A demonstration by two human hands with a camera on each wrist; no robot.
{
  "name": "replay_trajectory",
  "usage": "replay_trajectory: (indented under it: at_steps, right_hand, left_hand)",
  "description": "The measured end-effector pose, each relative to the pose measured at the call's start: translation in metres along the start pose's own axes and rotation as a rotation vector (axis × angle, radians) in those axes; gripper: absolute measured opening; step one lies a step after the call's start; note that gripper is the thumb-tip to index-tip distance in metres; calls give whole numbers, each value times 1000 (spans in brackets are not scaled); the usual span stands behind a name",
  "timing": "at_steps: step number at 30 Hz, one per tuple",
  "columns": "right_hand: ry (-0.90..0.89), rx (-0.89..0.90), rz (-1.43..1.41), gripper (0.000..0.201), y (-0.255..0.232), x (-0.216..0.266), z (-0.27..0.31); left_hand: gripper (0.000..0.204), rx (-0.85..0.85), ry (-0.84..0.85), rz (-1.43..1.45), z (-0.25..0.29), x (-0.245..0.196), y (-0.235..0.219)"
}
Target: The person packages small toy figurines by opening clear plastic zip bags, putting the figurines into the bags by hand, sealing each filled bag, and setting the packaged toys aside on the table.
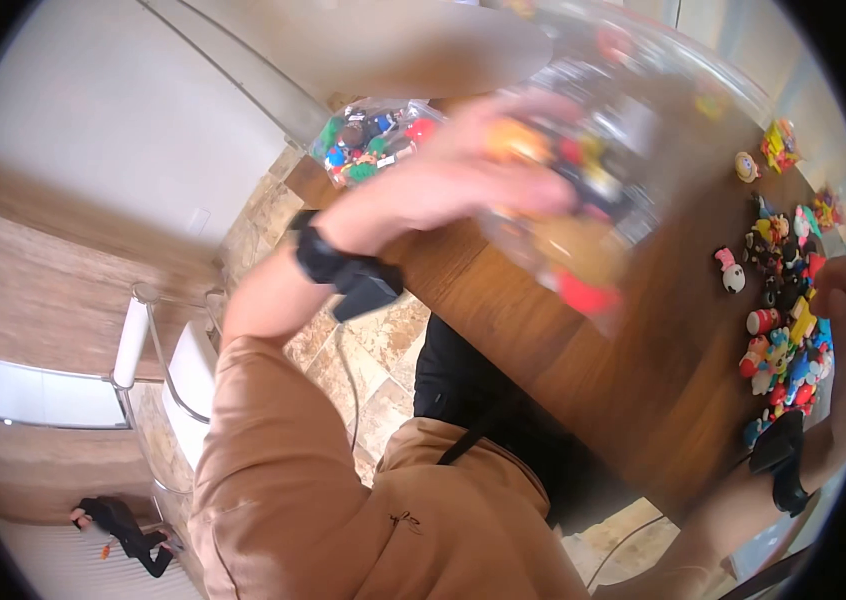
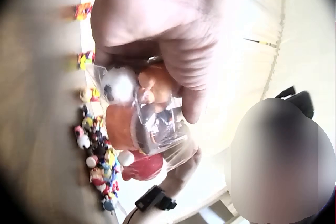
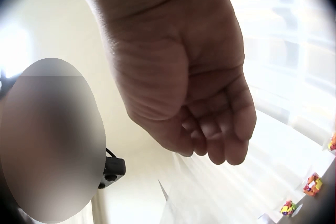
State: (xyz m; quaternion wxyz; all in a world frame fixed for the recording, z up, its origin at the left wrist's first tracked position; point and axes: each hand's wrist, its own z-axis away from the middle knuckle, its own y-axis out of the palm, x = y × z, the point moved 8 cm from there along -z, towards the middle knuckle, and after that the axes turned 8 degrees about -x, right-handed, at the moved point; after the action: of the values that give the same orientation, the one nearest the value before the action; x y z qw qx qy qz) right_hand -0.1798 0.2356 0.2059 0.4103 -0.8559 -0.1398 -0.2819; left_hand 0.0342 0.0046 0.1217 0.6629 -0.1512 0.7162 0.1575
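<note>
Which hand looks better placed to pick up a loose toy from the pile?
Right, most likely: the right hand is beside the pile of toys with nothing visible in it, while the left hand grips a clear bag farther from the pile.

The bag is clear, glossy, crinkled plastic; the counter is smooth brown wood with a soft sheen; the small figures look like smooth plastic; the shirt is matt cloth.
</note>
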Motion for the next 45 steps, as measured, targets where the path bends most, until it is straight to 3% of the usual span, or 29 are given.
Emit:
replay_trajectory:
  at_steps: [1, 3, 5, 6, 9, 11, 12, 13, 14, 16, 17, 18, 19, 20, 21, 22, 24, 25, 29, 32, 33, 36, 37, 40, 41, 42, 44, 45]
  right_hand:
    - [4, -18, -40, 13, 0, 2, -2]
    - [12, -56, -119, 15, -3, 3, -3]
    - [17, -74, -168, 16, -3, 4, -3]
    - [17, -78, -173, 16, -1, 6, -2]
    - [60, -91, -185, 16, 2, 9, -3]
    - [17, 1, -85, 17, 4, 7, -4]
    - [14, 5, -84, 17, 2, -6, -4]
    - [79, 40, -223, 18, 0, -33, -3]
    - [147, 75, -362, 18, -2, -57, -1]
    - [180, 157, -345, 19, -11, -89, -4]
    - [213, 241, -332, 19, -7, -97, -4]
    - [215, 246, -333, 19, 3, -73, -1]
    - [135, 81, -248, 19, 7, -27, 0]
    - [55, -85, -162, 19, 2, 0, 1]
    - [57, -83, -164, 19, 3, -1, 1]
    - [44, -69, -159, 19, 4, -1, -1]
    - [13, -44, -149, 18, 5, 1, -4]
    - [-2, -29, -142, 18, 5, 1, -5]
    - [-33, -41, -100, 17, 4, 4, -4]
    - [-4, -41, -133, 16, 2, 1, -4]
    - [0, -40, -134, 16, 2, 0, -5]
    - [-43, -21, -136, 17, 6, 4, -6]
    - [-22, -32, -127, 17, 5, 4, -6]
    - [10, -65, -127, 17, 3, 4, -5]
    - [25, -76, -142, 18, 2, 3, -3]
    - [36, -68, -139, 18, 3, 3, -1]
    - [77, -98, -149, 18, 2, 1, -3]
    - [76, -97, -152, 18, 3, 1, -4]
  left_hand:
    - [87, -66, 54, -142, 10, -12, -31]
    - [91, -169, -1, -239, 31, -28, -87]
    - [71, -185, -140, -419, 47, -41, -131]
    - [71, -184, -140, -426, 48, -42, -149]
    - [71, -212, -218, -586, 48, -16, -197]
    - [70, -301, -324, -980, 48, 7, -221]
    - [70, -304, -324, -977, 48, 17, -223]
    - [68, -421, -238, -963, 46, 17, -231]
    - [67, -535, -152, -946, 45, 14, -235]
    - [63, -548, -145, -913, 45, 9, -221]
    - [67, -591, -54, -851, 46, -2, -215]
    - [71, -636, 34, -788, 49, -12, -209]
    - [71, -636, 29, -787, 55, -16, -201]
    - [74, -486, 55, -908, 58, -20, -182]
    - [78, -332, 80, -1022, 62, -19, -165]
    - [78, -333, 77, -1023, 64, -16, -158]
    - [85, -230, 51, -1428, 61, -4, -139]
    - [73, -309, 27, -1290, 61, -3, -144]
    - [54, -460, -128, -1019, 58, -6, -182]
    - [55, -484, -242, -1058, 52, -30, -196]
    - [59, -508, -249, -1202, 47, -39, -197]
    - [65, -380, -155, -1205, 30, -26, -202]
    - [77, -285, -100, -1256, 26, -3, -209]
    - [85, -241, -15, -1234, 17, 8, -199]
    - [80, -448, -300, -1074, 21, -1, -200]
    - [80, -440, -310, -1067, 17, 2, -204]
    - [70, -402, 166, -1142, 3, -29, -200]
    - [70, -403, 164, -1144, 5, -20, -201]
